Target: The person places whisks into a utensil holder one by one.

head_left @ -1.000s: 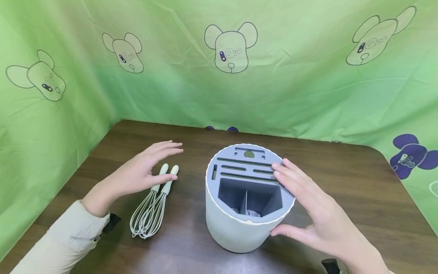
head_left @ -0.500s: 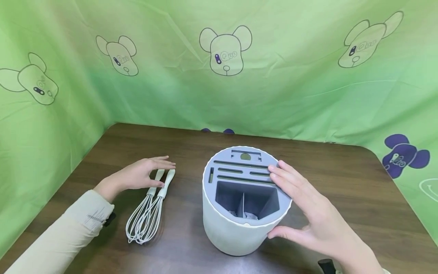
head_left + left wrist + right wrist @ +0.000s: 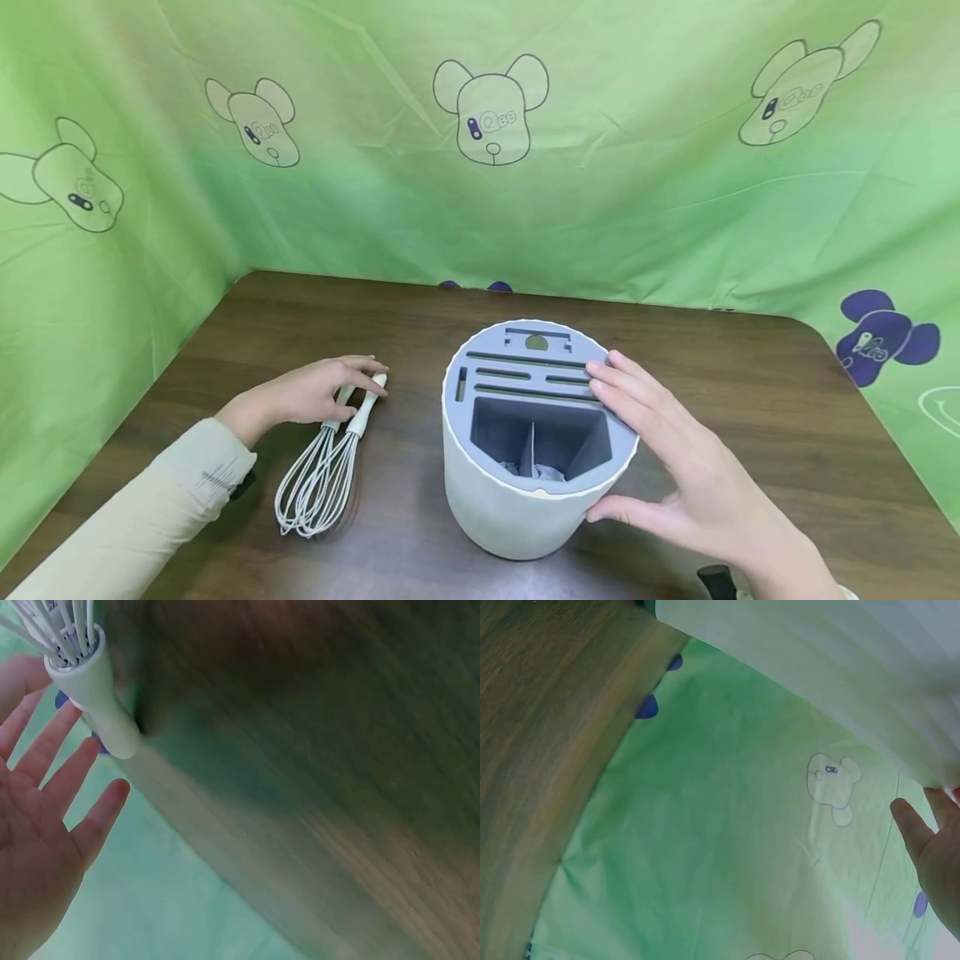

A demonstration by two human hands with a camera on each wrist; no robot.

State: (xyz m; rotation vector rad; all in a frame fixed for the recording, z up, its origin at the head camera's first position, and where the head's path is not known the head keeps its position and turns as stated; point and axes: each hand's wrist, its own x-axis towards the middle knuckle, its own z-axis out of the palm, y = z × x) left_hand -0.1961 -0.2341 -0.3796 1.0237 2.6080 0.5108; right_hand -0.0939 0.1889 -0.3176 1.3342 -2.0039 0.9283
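Two whisks with pale green handles and white wire loops lie side by side on the table, the right whisk [image 3: 341, 467] and the left whisk [image 3: 300, 475]. Over their handles reaches my left hand [image 3: 315, 392], thumb by the left handle and a fingertip at the right one. The left wrist view shows this hand's fingers spread and fairly straight beside a whisk handle [image 3: 109, 712]. A round white utensil holder [image 3: 495, 508] with a grey slotted top stands right of the whisks. My right hand [image 3: 690, 467] rests on it, fingers on the top's right edge, thumb against the outer wall.
The dark wooden table [image 3: 750, 400] has rounded far corners. Green cloth [image 3: 360, 200] printed with bear heads hangs behind it and along the sides. The holder's top has narrow slots and a large divided opening [image 3: 570, 433] nearest me.
My left hand has come down and toward me onto the whisk handles, its fingers bending closer round them. My right hand keeps its place on the holder. The head view shifts slightly.
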